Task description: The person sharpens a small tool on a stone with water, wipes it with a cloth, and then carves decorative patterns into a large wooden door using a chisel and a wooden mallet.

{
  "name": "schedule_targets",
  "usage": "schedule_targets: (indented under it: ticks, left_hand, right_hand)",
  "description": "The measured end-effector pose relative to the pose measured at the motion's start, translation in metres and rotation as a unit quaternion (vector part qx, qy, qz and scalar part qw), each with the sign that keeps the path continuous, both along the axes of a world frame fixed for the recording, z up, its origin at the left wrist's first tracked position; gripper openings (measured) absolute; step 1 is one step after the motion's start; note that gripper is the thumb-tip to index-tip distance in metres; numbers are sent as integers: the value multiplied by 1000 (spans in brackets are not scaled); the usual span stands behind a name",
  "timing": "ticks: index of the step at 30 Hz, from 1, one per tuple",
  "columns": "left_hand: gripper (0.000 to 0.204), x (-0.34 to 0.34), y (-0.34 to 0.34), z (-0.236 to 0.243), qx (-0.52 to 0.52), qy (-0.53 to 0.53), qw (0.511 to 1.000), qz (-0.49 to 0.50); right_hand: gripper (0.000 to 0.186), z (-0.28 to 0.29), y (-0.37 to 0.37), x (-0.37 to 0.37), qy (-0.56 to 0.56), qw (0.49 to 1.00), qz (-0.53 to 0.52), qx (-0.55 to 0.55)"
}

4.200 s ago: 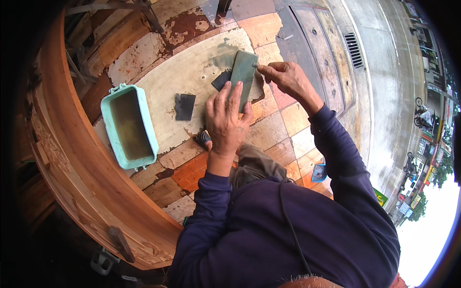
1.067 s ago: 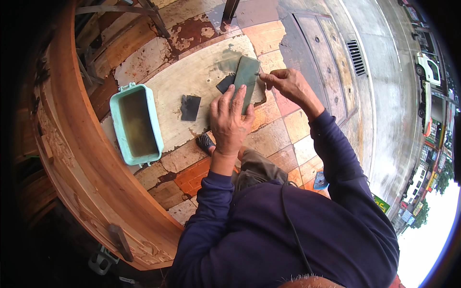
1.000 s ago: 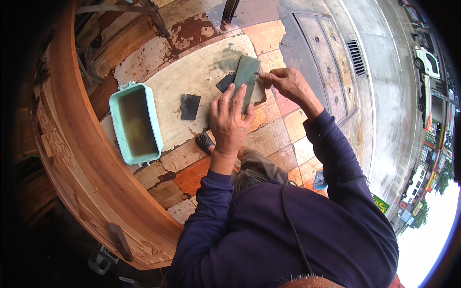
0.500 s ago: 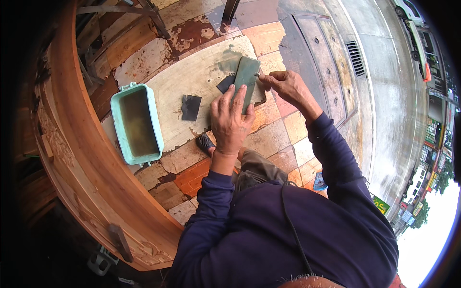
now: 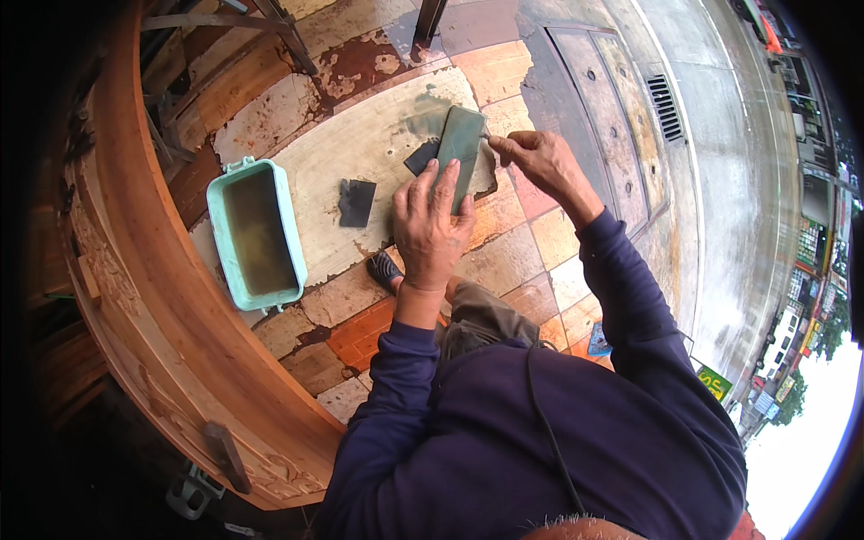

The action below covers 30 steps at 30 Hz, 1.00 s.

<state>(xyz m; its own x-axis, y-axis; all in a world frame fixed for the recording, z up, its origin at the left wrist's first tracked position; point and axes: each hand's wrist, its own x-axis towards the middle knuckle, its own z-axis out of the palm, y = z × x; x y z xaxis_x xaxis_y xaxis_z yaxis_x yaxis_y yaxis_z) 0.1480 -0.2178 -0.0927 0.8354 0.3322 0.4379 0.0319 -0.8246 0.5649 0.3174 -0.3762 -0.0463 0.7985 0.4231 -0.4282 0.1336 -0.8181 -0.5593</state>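
Note:
A long greenish flat stone [image 5: 460, 136] lies on a worn pale board [image 5: 313, 144]. My left hand [image 5: 430, 229] is on the stone's near half, gripping it with fingers over it and thumb beside it. At its right edge, my right hand [image 5: 545, 166] pinches a small dark piece [image 5: 488, 138], too small to make out, against the stone. A dark square sheet [image 5: 357, 202] lies left of my left hand; another [image 5: 421, 157] is beside the stone. A turquoise tub of murky liquid [image 5: 254, 234] stands at the board's left end.
A long carved wooden piece [image 5: 204, 328] curves along the left. Wooden legs [image 5: 427, 24] stand at the top. Patchy tiles [image 5: 498, 251] surround the board, and a small blue object [image 5: 598, 340] lies at right. Beyond are a drain grate [image 5: 663, 106] and a street [image 5: 733, 180] with vehicles.
My hands stay at the stone with only slight shifts of the right hand. In the background, a white truck on the street has moved up toward the top edge, mostly out of view.

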Motion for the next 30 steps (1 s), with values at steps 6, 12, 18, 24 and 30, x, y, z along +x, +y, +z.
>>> schedule_targets:
  ticks: [6,12,18,24,30]
  left_hand:
    - [58,1,-1,0,1,-6,1000,-7]
    - [59,0,-2,-2,-9,-13,1000,-5]
    - [59,0,-1,-1,-6,-3,1000,0]
    - [60,2,-1,-2,-5,-3,1000,-3]
    - [60,0,-1,0,2,-5,1000,0]
  right_hand:
    - [55,2,4,15,-15,1000,-11,-1]
    - [60,8,7,6,5,999,-30,-11]
    - [60,0,2,-16,-18,999,-19,19]
    - [61,3,5,-5,-1,999,-36,-15]
    - [59,16,15,6,1,997,-59,-40]
